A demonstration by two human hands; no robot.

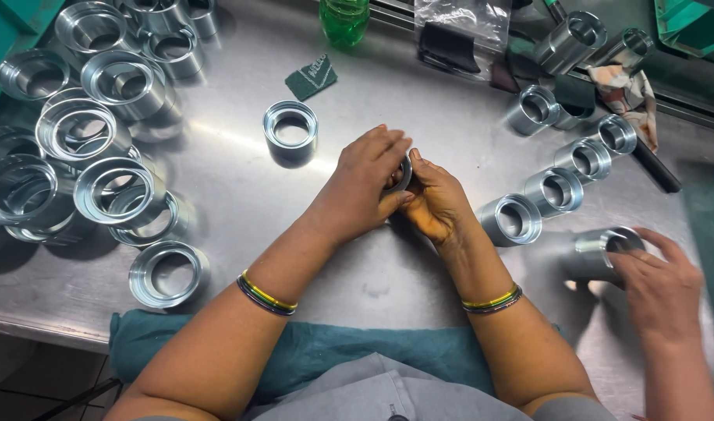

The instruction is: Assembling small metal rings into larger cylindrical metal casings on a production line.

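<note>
Both hands meet at table centre, clamped together on one small metal ring [404, 173] — left hand [364, 187] over it from 9 o'clock, right hand [435, 204] cupping from 3 o'clock. Ring: held on edge between the fingertips, mostly hidden; its bore axis seems to run roughly 9-to-3, not certain. Neither hand is nearer; both touch it. Upright steel sleeve [291, 132] stands at 10 o'clock, apart. Row of sleeves [556, 191] runs toward 2 o'clock. Co-worker's hand [659, 284] at 4 o'clock grips a lying sleeve [602, 251].
</note>
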